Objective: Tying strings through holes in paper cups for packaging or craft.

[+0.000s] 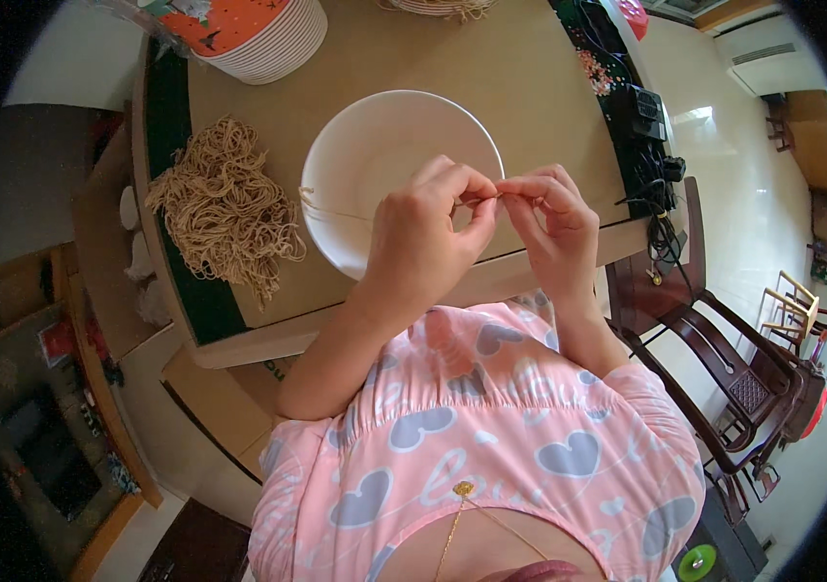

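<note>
Above the near right rim of a white bowl (389, 126), my left hand (428, 228) and my right hand (559, 218) meet fingertip to fingertip. Both are closed in a pinch on a thin beige cord (341, 210). One end of the cord lies over the bowl's left rim, and the strand runs across the bowl behind my left hand. The exact spot between my fingertips is too small to make out. Left of the bowl lies a tangled pile of beige cords (224, 204), partly on the cardboard and partly on the dark green table edge.
A stack of paper bowls (273, 39) with an orange pattern stands at the far left. More cords (447, 8) show at the far edge. Black cables and adapters (661, 175) line the table's right side, beside a dark wooden chair (724, 359). An open cardboard box (113, 262) stands at left.
</note>
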`<state>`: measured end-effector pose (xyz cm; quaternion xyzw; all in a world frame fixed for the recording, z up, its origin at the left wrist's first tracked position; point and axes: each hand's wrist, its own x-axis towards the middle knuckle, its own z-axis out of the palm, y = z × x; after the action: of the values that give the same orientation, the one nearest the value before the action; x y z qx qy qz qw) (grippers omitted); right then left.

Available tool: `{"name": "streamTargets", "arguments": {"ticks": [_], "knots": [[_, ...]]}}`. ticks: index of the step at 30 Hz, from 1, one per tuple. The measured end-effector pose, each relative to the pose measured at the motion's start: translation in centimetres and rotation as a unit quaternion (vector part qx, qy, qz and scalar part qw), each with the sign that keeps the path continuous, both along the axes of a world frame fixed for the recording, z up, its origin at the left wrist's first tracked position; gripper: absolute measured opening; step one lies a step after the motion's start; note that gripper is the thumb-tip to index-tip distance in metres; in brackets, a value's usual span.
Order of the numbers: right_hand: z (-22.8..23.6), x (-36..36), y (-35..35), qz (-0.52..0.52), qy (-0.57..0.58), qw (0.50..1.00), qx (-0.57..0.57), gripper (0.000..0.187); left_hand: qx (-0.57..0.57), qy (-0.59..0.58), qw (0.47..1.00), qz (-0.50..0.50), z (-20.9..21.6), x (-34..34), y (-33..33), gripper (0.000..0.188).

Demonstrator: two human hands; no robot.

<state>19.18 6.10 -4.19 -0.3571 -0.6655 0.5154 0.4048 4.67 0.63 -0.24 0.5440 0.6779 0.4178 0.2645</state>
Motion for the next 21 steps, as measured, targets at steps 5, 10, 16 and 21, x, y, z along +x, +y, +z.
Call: {"name": "streamTargets", "arguments": {"ticks": [5,10,16,21], "knots": [[0.18,-0.16,0.06,-0.001,-0.026,0.999,0.027,0.010,0.037,0.072,0.996,0.022,-0.19,0.29,-0.14,0.008],[0.29,-0.03,0.36,0.015,-0.017,1.000,0.010,0.011,0.077,0.126,0.988,0.037,-0.69,0.56,-0.06,0.009],[0.35,-0.03,0.39,0.014,-0.009,1.000,0.020,0.013,0.055,0.103,0.992,0.055,-0.68,0.58,0.07,0.006],[0.10,-0.23,-0.25,-0.012,-0.018,0.997,0.072,0.019,-0.030,-0.102,0.994,0.035,-0.81,-0.11,0.00,0.009]]}}
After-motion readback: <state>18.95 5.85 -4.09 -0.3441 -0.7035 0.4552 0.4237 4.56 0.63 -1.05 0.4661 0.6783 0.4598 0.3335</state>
